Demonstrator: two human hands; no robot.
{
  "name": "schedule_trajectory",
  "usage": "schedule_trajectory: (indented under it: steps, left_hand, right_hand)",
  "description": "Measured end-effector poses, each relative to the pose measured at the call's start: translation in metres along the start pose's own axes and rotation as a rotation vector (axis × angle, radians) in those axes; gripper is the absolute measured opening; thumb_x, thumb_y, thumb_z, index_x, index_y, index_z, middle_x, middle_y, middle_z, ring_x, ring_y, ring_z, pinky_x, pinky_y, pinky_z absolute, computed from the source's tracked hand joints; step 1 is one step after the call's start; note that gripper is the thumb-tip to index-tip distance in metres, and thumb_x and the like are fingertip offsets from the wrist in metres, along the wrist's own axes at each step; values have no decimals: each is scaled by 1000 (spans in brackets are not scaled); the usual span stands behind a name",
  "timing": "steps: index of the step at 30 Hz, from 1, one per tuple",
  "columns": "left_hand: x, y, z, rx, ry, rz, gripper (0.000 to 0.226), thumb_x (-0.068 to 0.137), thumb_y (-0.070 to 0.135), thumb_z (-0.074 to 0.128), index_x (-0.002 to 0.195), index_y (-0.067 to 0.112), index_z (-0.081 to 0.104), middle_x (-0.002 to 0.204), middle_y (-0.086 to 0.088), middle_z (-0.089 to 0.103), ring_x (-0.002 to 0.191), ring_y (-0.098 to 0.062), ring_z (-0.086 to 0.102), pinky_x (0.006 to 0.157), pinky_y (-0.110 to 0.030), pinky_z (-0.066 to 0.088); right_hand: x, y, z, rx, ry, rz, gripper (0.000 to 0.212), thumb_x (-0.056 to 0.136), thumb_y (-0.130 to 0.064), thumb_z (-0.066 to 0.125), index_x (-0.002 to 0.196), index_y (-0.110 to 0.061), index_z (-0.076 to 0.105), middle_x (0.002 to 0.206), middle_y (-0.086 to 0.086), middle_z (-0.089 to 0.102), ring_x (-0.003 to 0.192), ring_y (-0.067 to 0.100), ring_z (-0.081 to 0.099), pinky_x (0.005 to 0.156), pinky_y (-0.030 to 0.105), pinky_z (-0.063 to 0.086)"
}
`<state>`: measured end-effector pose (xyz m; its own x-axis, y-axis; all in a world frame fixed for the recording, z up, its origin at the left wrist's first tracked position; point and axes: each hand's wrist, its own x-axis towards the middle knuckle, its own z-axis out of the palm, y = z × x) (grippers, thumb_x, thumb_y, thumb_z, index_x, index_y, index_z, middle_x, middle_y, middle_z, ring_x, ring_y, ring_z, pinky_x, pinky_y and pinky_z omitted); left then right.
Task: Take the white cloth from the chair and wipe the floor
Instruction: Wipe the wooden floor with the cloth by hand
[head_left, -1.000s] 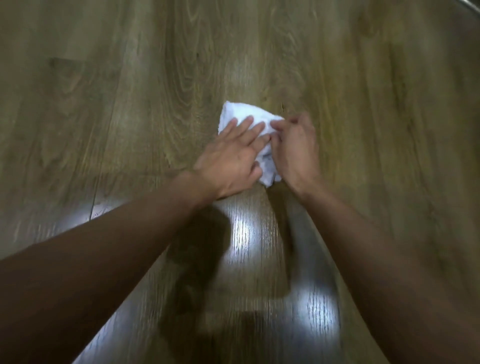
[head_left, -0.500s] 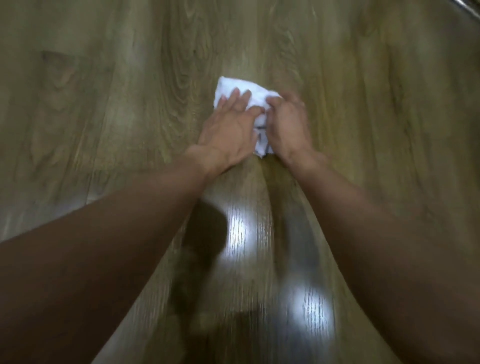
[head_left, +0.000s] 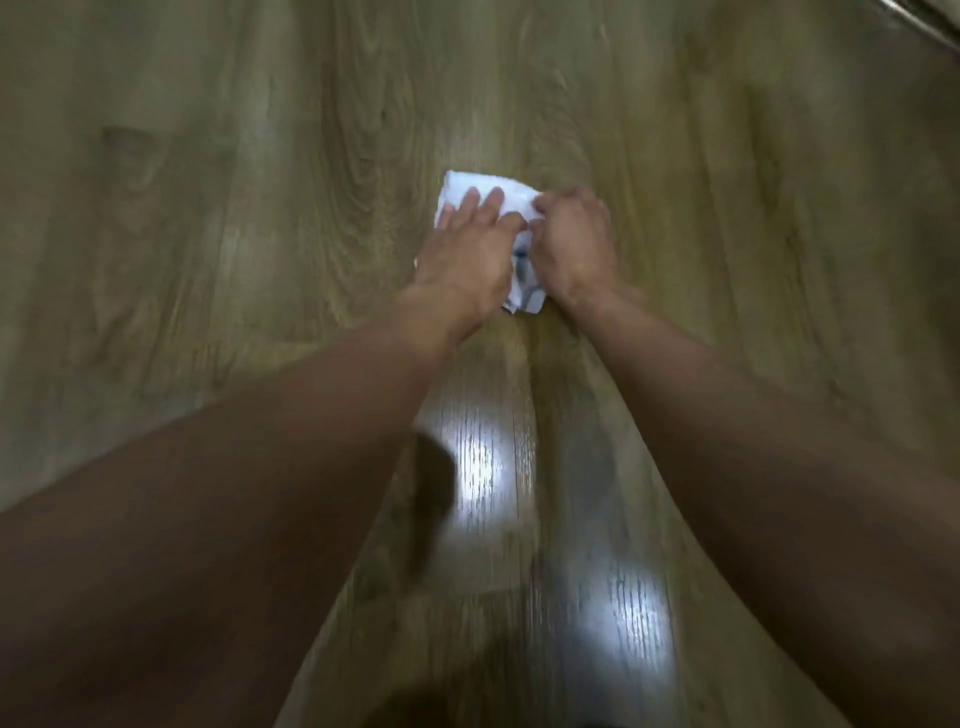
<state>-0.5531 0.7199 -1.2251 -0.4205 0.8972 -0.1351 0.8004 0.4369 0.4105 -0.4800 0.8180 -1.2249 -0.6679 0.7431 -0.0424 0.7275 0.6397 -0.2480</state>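
Head view: the white cloth (head_left: 464, 185) lies flat on the wooden floor (head_left: 208, 260) directly under both hands, its long axis running from just beyond the fingertips back to the gap between the wrists. The left hand (head_left: 467, 249) presses on its left half with fingers straight and spread. The right hand (head_left: 576, 244) sits on its right edge with fingers curled, apparently gripping a fold. Neither hand is nearer. The next stroke likely runs along that axis, across the bare boards ahead.
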Motion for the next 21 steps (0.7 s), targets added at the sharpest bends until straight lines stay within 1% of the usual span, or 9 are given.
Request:
schedule_trajectory:
  steps: [2, 4, 7, 9, 11, 13, 16, 19, 21]
  left_hand:
    - [-20, 2, 6, 71, 21, 47, 54, 94, 24, 43, 146, 17, 30, 159, -11, 13, 147, -31, 8, 119, -42, 7]
    - [-44, -3, 14, 113, 41, 154, 57, 93, 28, 42, 147, 17, 27, 159, -11, 14, 147, -30, 9, 119, -41, 7]
    - [-65, -7, 27, 147, 75, 266, 56, 94, 27, 39, 148, 17, 27, 158, -10, 17, 147, -29, 12, 120, -39, 7]
    - [-64, -11, 29, 110, 79, 276, 53, 96, 24, 40, 147, 15, 29, 158, -9, 19, 147, -27, 14, 120, -36, 8]
    - [-58, -17, 23, 81, 41, 299, 49, 99, 25, 40, 146, 15, 32, 158, -7, 20, 147, -24, 15, 119, -34, 12]
    - [-52, -23, 11, 27, 4, 305, 45, 100, 28, 42, 143, 17, 38, 157, -6, 22, 145, -24, 20, 115, -34, 22]
    - [-52, -16, 2, -24, -10, 271, 44, 100, 28, 42, 141, 13, 42, 156, -12, 24, 142, -27, 26, 111, -36, 28]
    - [-59, -9, 3, 54, -40, 291, 51, 100, 34, 37, 144, 8, 34, 155, -16, 22, 144, -30, 21, 114, -43, 25]
    - [-65, -11, 2, 80, -49, 286, 53, 100, 37, 36, 145, 8, 32, 156, -13, 21, 145, -28, 19, 115, -43, 25]
  right_hand:
    - [-30, 4, 5, -57, -28, -59, 40, 98, -26, 37, 133, -14, 50, 144, 17, 40, 127, 34, 43, 104, 40, 37]
    - [-69, 11, 8, -58, -38, -26, 47, 100, -36, 29, 144, -19, 36, 157, 10, 22, 135, 32, 34, 104, 47, 31]
    - [-123, 16, 12, -179, 26, -94, 55, 95, -41, 36, 146, -21, 31, 160, 5, 14, 141, 28, 25, 96, 49, 30]
    - [-142, 17, 16, -229, 2, -178, 63, 93, -48, 39, 148, -18, 28, 160, 4, 17, 145, 24, 21, 93, 46, 30]
    - [-143, 19, 17, -213, -66, -198, 68, 93, -54, 39, 149, -18, 24, 159, 2, 21, 145, 20, 22, 94, 44, 29]
    - [-122, 19, 11, -181, -58, -208, 56, 94, -47, 44, 143, -22, 34, 152, 0, 35, 136, 21, 35, 91, 43, 30]
    - [-94, 25, -6, -183, -33, -250, 29, 96, -26, 46, 124, -21, 53, 126, 3, 58, 110, 28, 56, 83, 40, 35]
    - [-92, 43, -13, -66, -61, -334, 19, 90, -13, 50, 103, -10, 64, 104, 10, 65, 89, 32, 63, 79, 42, 47]
    - [-96, 51, -11, 2, -81, -356, 15, 89, -11, 53, 96, -7, 65, 99, 13, 65, 86, 33, 63, 77, 44, 50]
